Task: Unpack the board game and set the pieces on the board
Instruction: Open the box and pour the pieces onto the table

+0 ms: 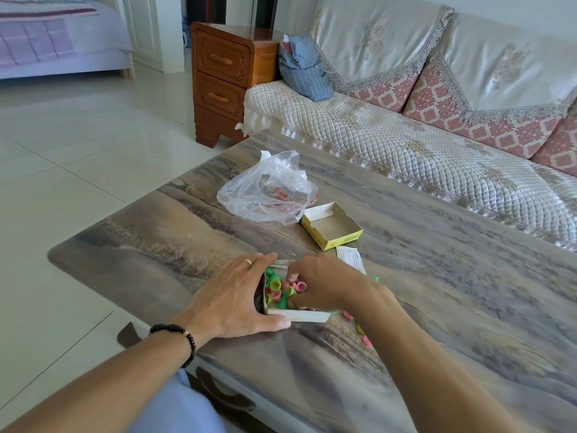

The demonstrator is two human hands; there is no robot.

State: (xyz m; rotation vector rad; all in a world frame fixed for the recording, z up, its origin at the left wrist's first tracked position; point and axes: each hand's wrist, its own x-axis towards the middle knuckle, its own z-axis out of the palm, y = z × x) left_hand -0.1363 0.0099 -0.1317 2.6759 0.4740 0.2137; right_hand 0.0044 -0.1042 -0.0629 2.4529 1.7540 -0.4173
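Left hand [235,296] is cupping the box [299,314] between thumb and spread fingers; my right hand [324,284] is curling into the pieces [282,289] inside, grip hidden. Box runs crosswise.

The right hand [324,284] hides its own fingertips and much of the box [299,315] of pieces [282,289]; the leaflet [351,259] print is unreadable.
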